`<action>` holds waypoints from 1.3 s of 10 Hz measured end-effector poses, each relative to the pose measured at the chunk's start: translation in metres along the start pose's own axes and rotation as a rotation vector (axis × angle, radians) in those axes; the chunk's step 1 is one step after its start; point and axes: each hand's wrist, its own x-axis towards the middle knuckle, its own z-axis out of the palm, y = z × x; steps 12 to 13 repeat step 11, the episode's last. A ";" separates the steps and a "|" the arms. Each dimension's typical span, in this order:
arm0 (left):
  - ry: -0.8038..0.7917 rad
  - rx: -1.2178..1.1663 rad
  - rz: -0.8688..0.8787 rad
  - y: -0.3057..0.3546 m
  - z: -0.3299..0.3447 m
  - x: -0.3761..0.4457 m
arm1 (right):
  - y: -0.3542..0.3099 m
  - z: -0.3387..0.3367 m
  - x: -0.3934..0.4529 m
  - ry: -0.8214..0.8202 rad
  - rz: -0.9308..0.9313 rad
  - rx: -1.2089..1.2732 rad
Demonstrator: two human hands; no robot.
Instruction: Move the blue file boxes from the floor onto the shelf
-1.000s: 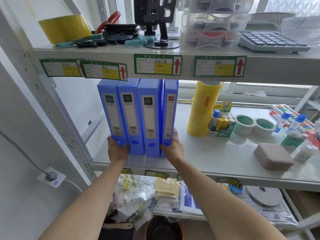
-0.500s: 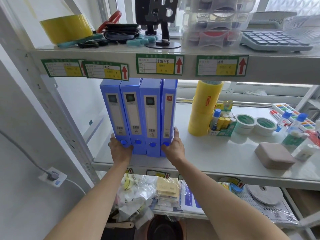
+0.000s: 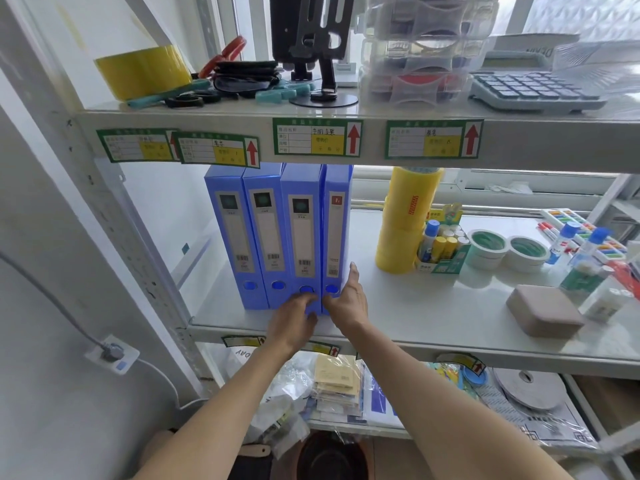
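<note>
since the earlier frame the left hand (image 3: 294,318) is no longer cupping the outer left corner of the row; it is now sitting further right, at the foot of the third box, close beside the right hand (image 3: 348,301). the whole row is also looking slightly further back on the shelf than it was a second ago.

the four upright blue plastic file boxes (image 3: 277,233) are standing side by side, spines facing out, at the left end of the pale grey metal middle shelf (image 3: 433,317), just under the upper shelf board with its green and yellow labels (image 3: 317,142). the boxes are touching one another; the rightmost one carries a red mark on its spine while the other three carry dark squares.

the left hand is resting with fingers curled against the lower spine of the third box, fingertips near its round finger hole, pressing rather than closing around anything. the right hand is lying flat and open along the outer side of the rightmost box, thumb towards the spine, fingers extended upwards; it is touching the box but not gripping it.

to the right, well apart from the boxes, a tall stack of yellow tape rolls (image 3: 405,220) is standing, with two white and green tape rolls (image 3: 505,249) beyond it and a beige rounded block (image 3: 543,310) nearer the front edge.
</note>
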 end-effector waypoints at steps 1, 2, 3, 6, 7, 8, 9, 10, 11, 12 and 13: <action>0.007 0.025 0.037 0.003 0.004 0.002 | -0.005 -0.005 -0.003 -0.027 0.003 0.003; 0.012 0.055 0.055 0.007 0.006 0.004 | -0.009 -0.003 -0.005 -0.030 -0.019 0.001; 0.002 0.031 0.042 0.008 0.007 0.006 | 0.003 0.007 0.009 -0.026 -0.022 0.021; 0.005 0.026 0.016 0.014 0.003 0.009 | -0.012 -0.006 0.000 -0.039 -0.022 -0.052; -0.011 0.038 0.028 0.018 0.002 0.009 | -0.009 -0.010 0.006 -0.045 -0.027 -0.105; -0.017 0.030 0.033 0.021 -0.001 0.006 | -0.007 -0.014 0.006 -0.054 -0.018 -0.137; -0.002 0.012 0.040 0.021 -0.003 0.006 | -0.002 -0.014 0.007 -0.049 0.000 -0.135; 0.006 -0.004 0.040 0.027 -0.008 0.000 | -0.004 -0.019 -0.003 -0.029 0.019 -0.147; 0.067 -0.044 0.064 0.039 -0.016 -0.002 | -0.011 -0.026 -0.008 0.031 -0.013 -0.150; 0.067 -0.044 0.064 0.039 -0.016 -0.002 | -0.011 -0.026 -0.008 0.031 -0.013 -0.150; 0.067 -0.044 0.064 0.039 -0.016 -0.002 | -0.011 -0.026 -0.008 0.031 -0.013 -0.150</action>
